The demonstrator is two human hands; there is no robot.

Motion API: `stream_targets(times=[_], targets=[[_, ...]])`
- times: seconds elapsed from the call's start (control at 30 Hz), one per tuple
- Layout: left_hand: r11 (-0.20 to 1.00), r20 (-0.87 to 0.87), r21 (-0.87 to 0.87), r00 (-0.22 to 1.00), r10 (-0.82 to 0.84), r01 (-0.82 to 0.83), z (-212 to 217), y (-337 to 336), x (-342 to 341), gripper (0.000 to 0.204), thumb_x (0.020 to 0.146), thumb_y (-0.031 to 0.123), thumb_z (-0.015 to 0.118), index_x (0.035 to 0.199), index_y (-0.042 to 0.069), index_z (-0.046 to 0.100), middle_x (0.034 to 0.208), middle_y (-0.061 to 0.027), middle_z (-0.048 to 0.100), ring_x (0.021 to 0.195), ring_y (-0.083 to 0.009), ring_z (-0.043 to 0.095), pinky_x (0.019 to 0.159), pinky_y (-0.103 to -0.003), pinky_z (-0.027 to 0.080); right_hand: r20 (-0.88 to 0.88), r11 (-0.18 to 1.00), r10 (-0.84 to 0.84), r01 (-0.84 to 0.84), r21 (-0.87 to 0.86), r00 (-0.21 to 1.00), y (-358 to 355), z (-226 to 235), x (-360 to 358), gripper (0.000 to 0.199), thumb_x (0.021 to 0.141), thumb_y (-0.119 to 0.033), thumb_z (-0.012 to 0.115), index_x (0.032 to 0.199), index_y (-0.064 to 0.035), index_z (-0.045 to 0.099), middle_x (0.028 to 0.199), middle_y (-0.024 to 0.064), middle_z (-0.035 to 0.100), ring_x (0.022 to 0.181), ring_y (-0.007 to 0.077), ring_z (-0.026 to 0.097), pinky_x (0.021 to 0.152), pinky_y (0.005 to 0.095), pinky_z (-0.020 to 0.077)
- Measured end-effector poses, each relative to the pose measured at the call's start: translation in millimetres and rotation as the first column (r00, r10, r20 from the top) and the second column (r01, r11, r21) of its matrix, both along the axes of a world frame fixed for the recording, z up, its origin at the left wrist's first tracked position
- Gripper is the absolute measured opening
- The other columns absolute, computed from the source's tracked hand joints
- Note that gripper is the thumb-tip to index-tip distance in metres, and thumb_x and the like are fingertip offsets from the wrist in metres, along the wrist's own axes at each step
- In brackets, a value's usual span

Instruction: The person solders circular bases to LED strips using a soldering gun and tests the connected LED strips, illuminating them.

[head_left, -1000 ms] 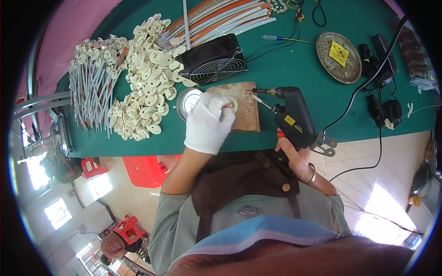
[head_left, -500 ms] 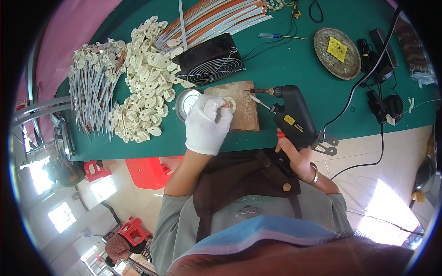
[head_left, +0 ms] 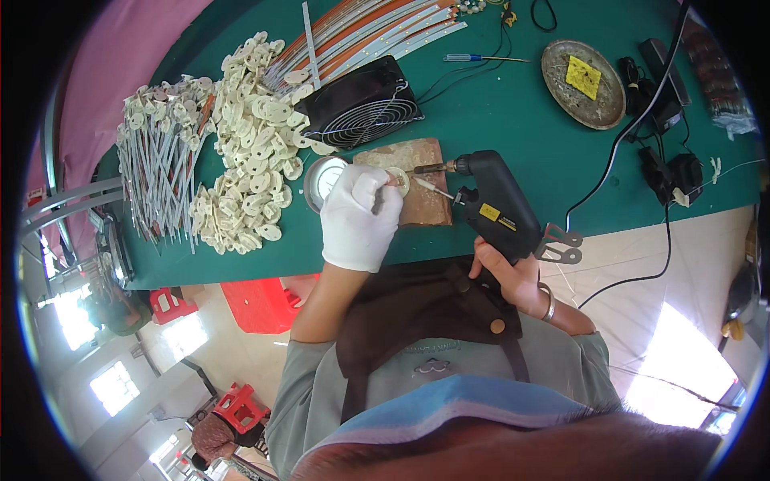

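Note:
My left hand (head_left: 362,216), in a white glove with bare fingertips, is closed in a pinch on the edge of a small round cream disc (head_left: 401,185). That disc lies over a worn brown block (head_left: 425,210). Wrapped round the handle of a black soldering gun (head_left: 507,200) is my bare right hand (head_left: 507,271). The gun points left, its metal tip and a pale nozzle beside it reaching the disc's right edge. Behind the gloved hand sits a round tin (head_left: 311,191), partly hidden.
Left of the block spreads a heap of cream discs (head_left: 257,144), then a pile of strips with discs (head_left: 160,168). A black fan (head_left: 361,108) stands behind the block. Farther right are a screwdriver (head_left: 473,58), a round dish (head_left: 561,92) with a yellow sponge (head_left: 583,78), and black cables (head_left: 597,188).
The soldering gun has moved left, bringing its tip from the block's right edge to the disc. My right hand's grip has shifted slightly, and the red trigger no longer shows. My left hand stays nearly still.

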State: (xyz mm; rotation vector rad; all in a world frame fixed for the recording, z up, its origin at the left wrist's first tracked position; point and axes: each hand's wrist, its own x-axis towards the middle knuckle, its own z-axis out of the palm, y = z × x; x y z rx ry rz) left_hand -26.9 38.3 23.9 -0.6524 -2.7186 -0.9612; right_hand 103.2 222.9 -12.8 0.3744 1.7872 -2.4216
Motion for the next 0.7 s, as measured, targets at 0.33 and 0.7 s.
stream_targets(times=[0.33,0.7], targets=[[1.0,0.012,0.021,1.0,0.007,-0.007,-3.9,-1.6,0.9,0.014,0.075,0.003,0.063,0.084,0.009,0.055,0.081,-0.0083,0.06,0.067,-0.0274,0.06,0.058,-0.036,0.049,-0.01,0.999,0.013,-0.013,0.038,1.0,-2.9,0.6,-3.1,0.01,0.088,-0.007,0.053,0.081,-0.0011,0.056,0.067,0.0063,0.058,0.061,0.0136,0.058,0.064,0.0286,0.0457],[1.0,-0.027,0.022,1.0,-0.002,0.003,-1.2,1.3,-0.5,0.012,0.075,0.004,0.063,0.082,0.009,0.055,0.08,-0.0075,0.06,0.067,-0.0269,0.06,0.057,-0.036,0.049,-0.061,1.0,0.016,-0.015,0.024,0.998,-3.2,0.0,-5.0,0.014,0.089,-0.008,0.052,0.077,-0.001,0.055,0.067,0.0062,0.057,0.059,0.0145,0.058,0.063,0.0285,0.0454]])
